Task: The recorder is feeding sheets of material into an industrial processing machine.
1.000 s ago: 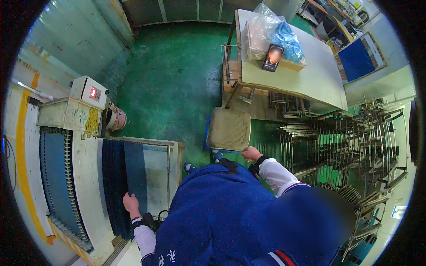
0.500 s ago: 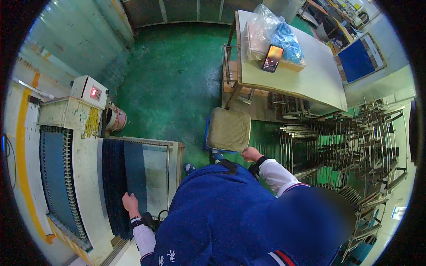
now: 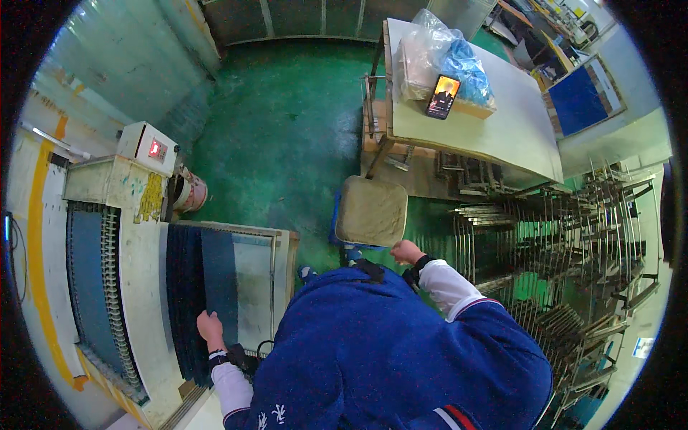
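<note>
On the left, my left hand [image 3: 210,327] is closed at the near edge of a blue sheet [image 3: 219,261], which lies uppermost in a row of overlapping dark blue sheets [image 3: 185,287]. Its fingertips meet the sheet's corner, and the thumb side is partly hidden. These sheets rest on a pale bench [image 3: 254,269] with a metal rail. My right hand [image 3: 407,252] hangs in front of my body with curled fingers, just beside a beige padded stool seat [image 3: 371,211]. Nothing shows in that hand.
Left of the sheets stands a machine with a toothed strip [image 3: 111,279] and a control box [image 3: 147,149]. A bucket [image 3: 190,192] sits behind it. At the far right, a table [image 3: 516,136] carries a phone [image 3: 443,97] and plastic bags [image 3: 466,68]. Metal racks [image 3: 559,236] crowd the right side.
Both hands stay in nearly the same place. The view has shifted very slightly, and the picture on the phone screen differs.
</note>
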Demonstrator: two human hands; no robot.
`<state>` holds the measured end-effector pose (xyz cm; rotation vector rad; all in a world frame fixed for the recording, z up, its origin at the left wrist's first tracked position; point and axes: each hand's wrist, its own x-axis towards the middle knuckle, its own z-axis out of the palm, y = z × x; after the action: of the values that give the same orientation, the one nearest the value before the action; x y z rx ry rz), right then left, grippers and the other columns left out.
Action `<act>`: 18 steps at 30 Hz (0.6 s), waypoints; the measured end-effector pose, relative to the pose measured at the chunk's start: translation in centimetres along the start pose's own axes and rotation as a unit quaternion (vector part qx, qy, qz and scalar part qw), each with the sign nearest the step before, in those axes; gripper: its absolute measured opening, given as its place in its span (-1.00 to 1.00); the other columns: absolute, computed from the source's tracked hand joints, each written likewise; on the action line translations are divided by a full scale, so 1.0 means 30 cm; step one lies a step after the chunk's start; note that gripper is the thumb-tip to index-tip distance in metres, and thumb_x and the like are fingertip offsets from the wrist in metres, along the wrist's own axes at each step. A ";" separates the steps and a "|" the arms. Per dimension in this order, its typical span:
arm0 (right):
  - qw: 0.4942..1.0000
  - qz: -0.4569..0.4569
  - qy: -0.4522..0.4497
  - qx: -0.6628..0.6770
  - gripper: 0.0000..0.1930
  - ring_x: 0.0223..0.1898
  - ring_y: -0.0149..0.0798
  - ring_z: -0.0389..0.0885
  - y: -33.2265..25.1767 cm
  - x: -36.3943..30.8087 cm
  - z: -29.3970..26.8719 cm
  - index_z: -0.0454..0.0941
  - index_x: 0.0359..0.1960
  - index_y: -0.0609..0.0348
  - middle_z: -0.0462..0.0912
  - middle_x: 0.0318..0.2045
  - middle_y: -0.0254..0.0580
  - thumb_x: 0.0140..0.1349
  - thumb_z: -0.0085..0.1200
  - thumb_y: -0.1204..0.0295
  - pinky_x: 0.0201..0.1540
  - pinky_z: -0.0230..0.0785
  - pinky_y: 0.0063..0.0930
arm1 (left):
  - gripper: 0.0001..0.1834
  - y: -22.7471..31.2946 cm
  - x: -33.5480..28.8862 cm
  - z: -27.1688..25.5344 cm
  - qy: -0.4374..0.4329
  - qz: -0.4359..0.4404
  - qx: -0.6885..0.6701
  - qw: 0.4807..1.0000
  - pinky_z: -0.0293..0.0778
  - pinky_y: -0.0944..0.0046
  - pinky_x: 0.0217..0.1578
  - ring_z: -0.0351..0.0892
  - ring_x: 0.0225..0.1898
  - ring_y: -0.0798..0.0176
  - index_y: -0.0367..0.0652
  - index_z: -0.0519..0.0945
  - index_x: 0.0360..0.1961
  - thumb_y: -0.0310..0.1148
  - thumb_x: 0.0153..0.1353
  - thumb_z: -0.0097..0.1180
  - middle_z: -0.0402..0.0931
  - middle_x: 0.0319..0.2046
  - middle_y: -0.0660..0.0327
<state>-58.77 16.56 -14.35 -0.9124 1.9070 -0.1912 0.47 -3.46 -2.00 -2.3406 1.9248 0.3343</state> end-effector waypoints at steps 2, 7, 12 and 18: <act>0.977 -0.164 0.059 -0.120 -0.72 -0.60 -0.21 0.59 0.222 0.144 0.089 0.55 -0.39 0.26 0.59 -0.62 -0.12 -0.01 -0.01 0.28 -0.46 0.47 -0.41 | -0.66 -0.011 0.018 -0.026 0.016 0.023 0.022 0.999 0.37 0.03 -0.24 0.46 -0.24 -0.17 -0.36 0.52 -0.26 -0.34 -0.04 0.15 0.49 -0.31 -0.14; 1.000 0.017 -0.011 -0.009 -0.66 -0.57 -0.12 0.57 0.000 0.020 -0.018 0.58 -0.51 0.20 0.57 -0.60 -0.02 -0.07 -0.03 0.15 -0.39 0.43 -0.34 | -0.64 -0.067 0.021 -0.170 0.035 0.011 0.041 0.998 0.35 0.01 -0.23 0.44 -0.24 -0.21 -0.38 0.51 -0.28 -0.31 -0.05 0.17 0.48 -0.33 -0.17; 0.998 0.051 -0.008 0.027 -0.69 -0.56 -0.08 0.56 -0.001 0.077 -0.008 0.57 -0.55 0.17 0.55 -0.64 -0.02 -0.12 0.00 0.17 -0.41 0.42 -0.32 | -0.66 -0.150 -0.036 -0.388 0.081 0.014 -0.027 0.996 0.30 0.00 -0.22 0.41 -0.24 -0.19 -0.35 0.50 -0.32 -0.27 -0.02 0.15 0.47 -0.35 -0.14; 0.956 -0.145 -0.037 -0.251 -0.76 -0.40 -0.08 0.57 0.215 0.326 0.102 0.53 -0.44 0.18 0.55 -0.39 -0.08 -0.21 0.07 0.37 -0.35 0.45 -0.28 | -0.56 -0.178 -0.105 -0.735 0.133 -0.027 -0.007 0.991 0.26 0.09 -0.14 0.35 -0.20 -0.15 -0.32 0.45 -0.15 -0.15 0.10 0.05 0.41 -0.22 -0.17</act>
<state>-61.93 15.36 -25.97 -1.5198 1.7726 0.1655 7.53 -3.99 19.78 -2.5527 1.9669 0.0331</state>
